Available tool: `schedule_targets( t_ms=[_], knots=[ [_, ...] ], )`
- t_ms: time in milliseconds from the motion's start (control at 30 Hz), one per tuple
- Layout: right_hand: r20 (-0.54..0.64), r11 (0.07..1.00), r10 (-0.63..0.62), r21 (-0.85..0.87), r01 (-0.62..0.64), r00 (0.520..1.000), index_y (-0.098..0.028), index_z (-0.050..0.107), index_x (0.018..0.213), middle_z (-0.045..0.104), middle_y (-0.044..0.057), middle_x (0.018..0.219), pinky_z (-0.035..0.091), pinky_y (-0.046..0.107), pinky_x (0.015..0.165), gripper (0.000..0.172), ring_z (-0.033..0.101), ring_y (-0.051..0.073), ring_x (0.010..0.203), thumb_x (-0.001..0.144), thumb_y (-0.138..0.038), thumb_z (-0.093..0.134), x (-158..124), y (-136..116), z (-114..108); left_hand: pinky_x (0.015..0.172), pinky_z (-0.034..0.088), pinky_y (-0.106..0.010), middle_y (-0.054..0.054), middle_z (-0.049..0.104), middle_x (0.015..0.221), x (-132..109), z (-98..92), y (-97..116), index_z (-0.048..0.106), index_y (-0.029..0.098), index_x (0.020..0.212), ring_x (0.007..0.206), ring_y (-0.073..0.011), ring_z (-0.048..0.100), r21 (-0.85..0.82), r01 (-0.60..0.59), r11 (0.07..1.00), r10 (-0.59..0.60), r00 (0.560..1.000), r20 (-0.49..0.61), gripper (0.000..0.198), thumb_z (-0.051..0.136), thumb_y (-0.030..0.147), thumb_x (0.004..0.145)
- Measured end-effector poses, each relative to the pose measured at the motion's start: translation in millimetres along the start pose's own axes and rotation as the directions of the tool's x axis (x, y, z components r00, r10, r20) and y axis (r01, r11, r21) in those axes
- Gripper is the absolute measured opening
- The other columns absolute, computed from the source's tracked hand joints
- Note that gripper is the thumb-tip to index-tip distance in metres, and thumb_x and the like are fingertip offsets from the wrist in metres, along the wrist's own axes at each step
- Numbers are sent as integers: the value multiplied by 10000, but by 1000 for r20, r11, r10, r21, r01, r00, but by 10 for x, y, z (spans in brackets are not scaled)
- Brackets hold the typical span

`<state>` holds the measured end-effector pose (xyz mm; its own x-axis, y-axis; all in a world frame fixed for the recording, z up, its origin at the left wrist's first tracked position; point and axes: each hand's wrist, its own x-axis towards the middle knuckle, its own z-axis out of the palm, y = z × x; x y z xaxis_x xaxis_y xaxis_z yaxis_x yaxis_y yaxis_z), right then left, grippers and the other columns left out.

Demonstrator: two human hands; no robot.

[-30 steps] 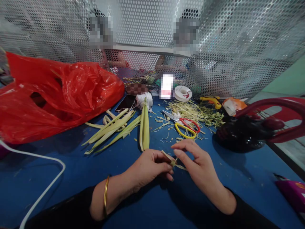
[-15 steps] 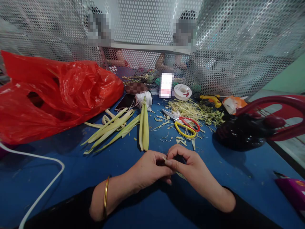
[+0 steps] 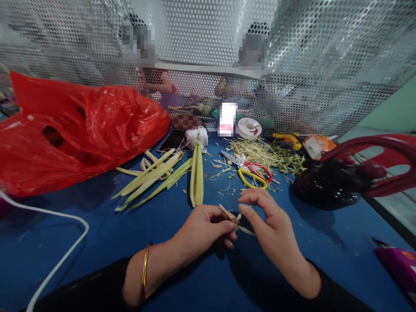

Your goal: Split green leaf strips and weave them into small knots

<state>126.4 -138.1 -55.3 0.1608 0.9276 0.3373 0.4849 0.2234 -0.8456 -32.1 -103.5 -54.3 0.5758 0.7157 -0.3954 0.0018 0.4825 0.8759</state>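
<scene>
Head view: thin, pale-yellow, creased leaf strip (image 3: 226, 211)

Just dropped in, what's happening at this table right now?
A person is working a thin leaf strip over the blue table. The left hand pinches it, and the right hand touches its other end at the fingertips; a firm grip there is not clear. Just beyond the hands lie long green leaves and yellow-and-red scissors, with a red plastic bag on the left.

plastic bag (image 3: 81, 125) left | leaf strips (image 3: 156, 173) right of it | scissors (image 3: 252, 174) right of strips
</scene>
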Motion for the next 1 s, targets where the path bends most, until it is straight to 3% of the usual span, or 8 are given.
schedule_targets(
  t_ms=[100,167,233,467,667,1000],
  knots=[
    [93,991,25,-133,-12,995,-236,605,906,661,36,847,455,318,713,108,605,203,801,873,-331,564,11,-19,-96,588,498,-264,-37,680,655,2,-32,55,672,111,848,512,-113,601,-30,-25,999,23,997,-71,234,726,286,703],
    [215,978,27,-209,20,976,-239,609,854,662,23,779,439,301,660,130,602,192,733,897,-341,542,-3,-25,-123,598,494,-260,-47,699,687,0,-55,92,669,115,874,517,-113,616,-49,-45,998,40,993,-107,250,717,311,726],
    [264,964,-8,-255,78,964,-237,607,791,655,17,735,420,296,636,182,589,184,692,920,-322,509,-28,-20,-116,592,484,-252,-55,709,705,-1,-72,111,666,120,875,517,-113,626,-63,-46,997,38,992,-123,275,688,370,761],
    [299,950,-65,-273,151,952,-221,591,797,638,7,720,412,281,639,178,579,171,688,937,-266,491,-96,15,-46,529,463,-208,0,647,615,8,-63,65,659,110,818,480,-86,588,-99,3,995,-14,993,-113,243,759,287,685],
    [226,925,-193,-282,253,955,-213,558,783,613,-2,700,390,265,599,173,548,159,654,937,-214,478,-121,-21,-60,522,462,-223,22,596,512,11,-43,58,628,129,761,456,-98,564,-111,-34,993,22,993,-112,242,755,307,658],
    [204,922,-213,-282,266,955,-212,545,783,600,1,702,386,269,592,168,544,158,648,936,-201,476,-177,-36,-63,502,412,-206,19,594,483,3,-43,86,637,134,713,447,-95,563,-86,-56,995,46,992,-120,158,706,269,668]
  ],
)
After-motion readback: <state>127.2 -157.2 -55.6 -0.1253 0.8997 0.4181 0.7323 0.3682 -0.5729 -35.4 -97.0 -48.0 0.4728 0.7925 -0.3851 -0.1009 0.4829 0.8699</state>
